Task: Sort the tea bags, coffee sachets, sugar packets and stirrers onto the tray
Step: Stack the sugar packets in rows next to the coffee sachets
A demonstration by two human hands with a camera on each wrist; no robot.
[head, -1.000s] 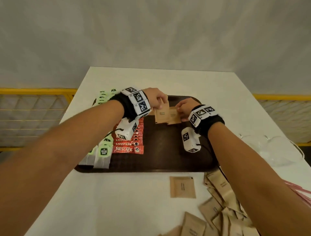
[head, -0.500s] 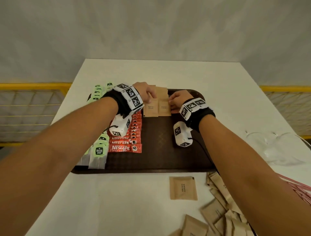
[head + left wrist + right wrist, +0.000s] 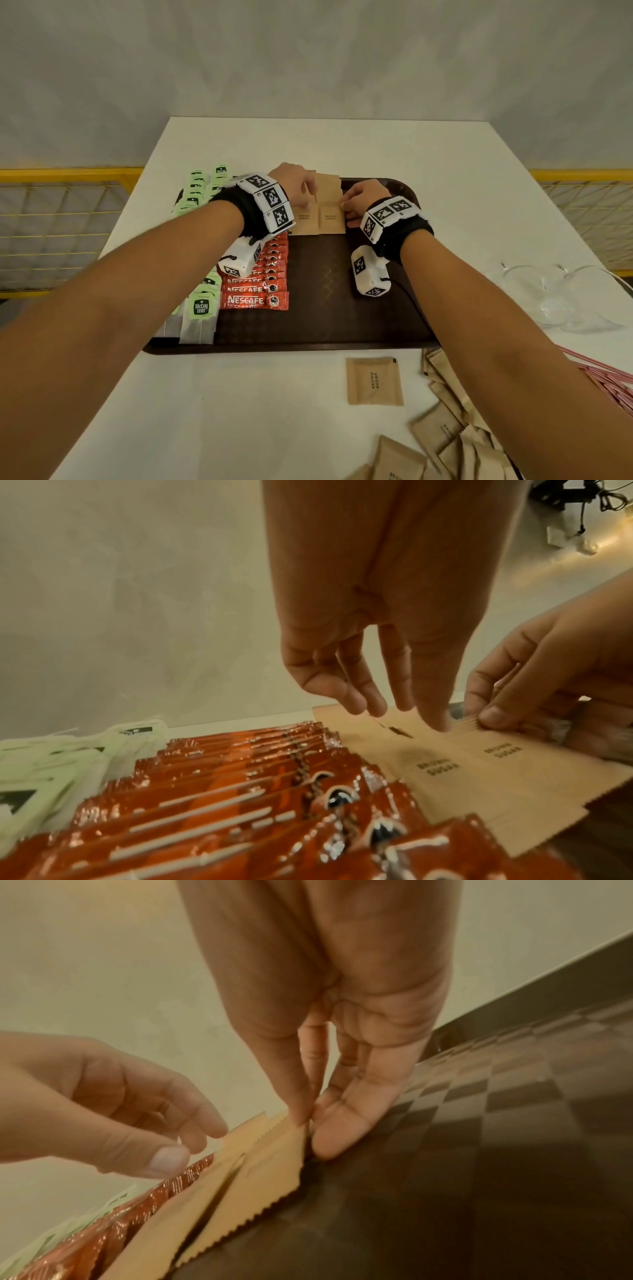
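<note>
On the dark brown tray (image 3: 325, 308), a few brown sugar packets lie side by side at the far middle. My left hand (image 3: 306, 202) presses its straight fingertips (image 3: 435, 721) on the left sugar packet (image 3: 303, 219). My right hand (image 3: 344, 205) pinches the right edge of the right sugar packet (image 3: 331, 219) between thumb and forefinger (image 3: 301, 1118). Red coffee sachets (image 3: 253, 299) sit overlapped in a column just left of the packets. Green-tagged tea bags (image 3: 200, 308) line the tray's left edge.
A single sugar packet (image 3: 375, 382) lies on the white table in front of the tray. A loose pile of sugar packets (image 3: 445, 428) lies at the near right under my right forearm. Red-striped stirrers (image 3: 609, 380) and clear plastic (image 3: 565, 298) lie at the right edge.
Both hands have brought two sugar packets down from a raised, tilted hold. The packets now lie flat on the far part of the tray beside the coffee sachets.
</note>
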